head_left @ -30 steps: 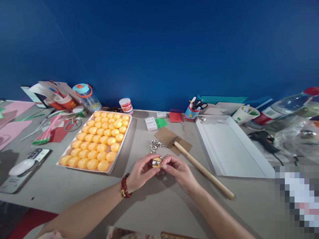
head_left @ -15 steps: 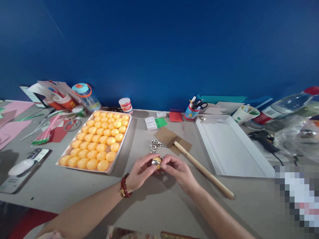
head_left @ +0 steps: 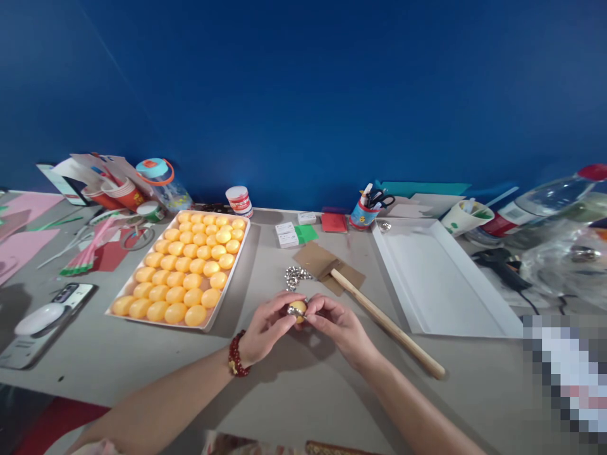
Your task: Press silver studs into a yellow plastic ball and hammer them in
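Observation:
Between my two hands, just above the grey table, is a small yellow ball (head_left: 300, 305) with a shiny silver band (head_left: 294, 311) across its front. My left hand (head_left: 269, 325) is closed around the ball's left side, thumb below and fingers above. On the other side, my right hand (head_left: 339, 325) has thumb and index finger pinched at the right end of the band. The fingertips partly hide the ball and band. Just beyond my hands lies a heap of silver beads (head_left: 296, 276). A wooden-handled hammer (head_left: 386, 322) rests to the right, its head on brown cardboard (head_left: 310, 258).
Left of my hands stands a shallow box (head_left: 208, 323) filled with rows of yellow balls. A white tray (head_left: 441, 278) is at the right, near a black glue gun (head_left: 502, 268). Small white boxes (head_left: 287, 239), a pen cup (head_left: 363, 216) and a lidded jar (head_left: 240, 202) line the back.
The ball and its silver band have turned very slightly in my fingers. Both hands stay in nearly the same place, and the things on the table have not moved.

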A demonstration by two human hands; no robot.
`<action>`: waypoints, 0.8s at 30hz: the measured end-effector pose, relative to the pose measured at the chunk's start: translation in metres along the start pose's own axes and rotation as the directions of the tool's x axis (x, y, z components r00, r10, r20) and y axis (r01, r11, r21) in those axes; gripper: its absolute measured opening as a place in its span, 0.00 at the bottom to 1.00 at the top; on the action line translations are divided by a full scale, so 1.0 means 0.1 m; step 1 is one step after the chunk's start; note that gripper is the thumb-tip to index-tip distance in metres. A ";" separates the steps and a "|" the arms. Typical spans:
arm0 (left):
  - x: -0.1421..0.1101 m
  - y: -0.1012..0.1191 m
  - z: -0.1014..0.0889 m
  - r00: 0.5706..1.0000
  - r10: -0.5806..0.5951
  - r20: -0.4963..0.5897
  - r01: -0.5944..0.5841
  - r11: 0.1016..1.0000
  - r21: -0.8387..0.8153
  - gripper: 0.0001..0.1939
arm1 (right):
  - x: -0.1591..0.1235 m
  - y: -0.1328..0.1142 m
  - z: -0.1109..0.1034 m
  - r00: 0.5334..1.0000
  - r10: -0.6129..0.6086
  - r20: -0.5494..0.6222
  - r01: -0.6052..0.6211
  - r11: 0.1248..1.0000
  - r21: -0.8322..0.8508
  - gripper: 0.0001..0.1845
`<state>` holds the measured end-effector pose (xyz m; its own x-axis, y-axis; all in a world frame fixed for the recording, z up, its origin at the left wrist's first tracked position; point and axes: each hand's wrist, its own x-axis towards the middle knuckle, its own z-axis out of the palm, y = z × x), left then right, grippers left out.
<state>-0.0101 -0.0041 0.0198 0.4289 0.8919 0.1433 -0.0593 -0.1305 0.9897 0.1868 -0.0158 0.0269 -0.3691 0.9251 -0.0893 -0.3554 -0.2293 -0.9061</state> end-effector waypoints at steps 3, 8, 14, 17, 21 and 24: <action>0.01 -0.02 -0.01 1.000 0.029 -0.008 -0.029 0.998 0.053 0.16 | 0.00 0.00 -0.01 1.000 0.009 0.003 -0.009 1.000 0.009 0.10; 0.01 -0.07 0.00 1.000 0.007 -0.011 -0.007 1.000 0.011 0.16 | 0.00 0.00 -0.01 1.000 0.001 0.012 -0.001 1.000 0.009 0.09; 0.01 -0.07 0.03 0.999 -0.048 -0.022 0.045 0.992 -0.120 0.17 | 0.01 0.00 -0.01 1.000 -0.005 -0.011 0.005 1.000 0.014 0.10; 0.02 -0.05 0.05 0.998 -0.058 -0.018 0.054 0.985 -0.164 0.19 | 0.01 0.00 -0.01 1.000 0.000 -0.022 0.001 0.999 0.044 0.09; 0.02 -0.04 0.06 0.997 -0.075 -0.024 0.069 0.980 -0.185 0.20 | 0.01 0.01 -0.01 1.000 -0.001 -0.026 0.003 0.998 0.065 0.08; 0.02 -0.04 0.07 0.994 -0.103 -0.033 0.095 0.976 -0.197 0.20 | 0.01 0.00 -0.01 0.999 -0.001 -0.033 0.003 0.999 0.048 0.09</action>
<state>-0.0025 -0.0046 0.0166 0.4026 0.9145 0.0405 -0.1949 0.0424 0.9799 0.1870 -0.0148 0.0262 -0.3396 0.9350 -0.1018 -0.3971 -0.2406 -0.8857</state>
